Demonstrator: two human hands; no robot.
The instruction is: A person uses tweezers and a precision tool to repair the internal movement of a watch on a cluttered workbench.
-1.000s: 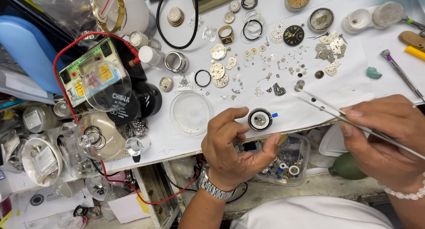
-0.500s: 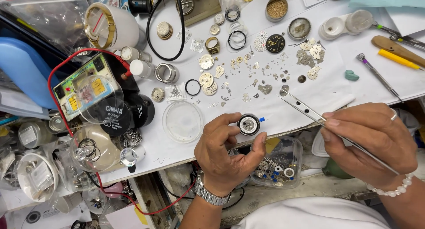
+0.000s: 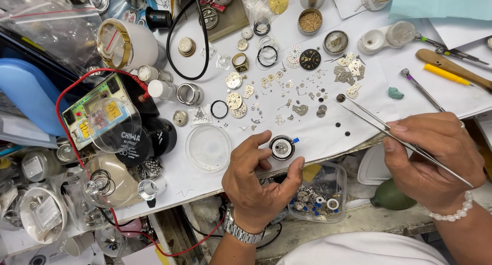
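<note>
While my left hand [image 3: 259, 185] pinches the round watch movement [image 3: 282, 147] between thumb and fingertips at the white mat's [image 3: 328, 137] near edge, my right hand [image 3: 430, 160] is closed around long tweezers [image 3: 389, 134]. Tips sit beside a small round part [image 3: 341, 98], among loose gears above the movement.

A clear round dish [image 3: 208, 147] is lying near the front edge of the table [image 3: 328, 137]. A black dial [image 3: 310, 59] is sitting among scattered plates toward the back. A yellow-handled tool [image 3: 446, 74] and a green putty lump [image 3: 395, 93] are resting toward the right edge, and a red wire [image 3: 61, 103] is looping at the left.
</note>
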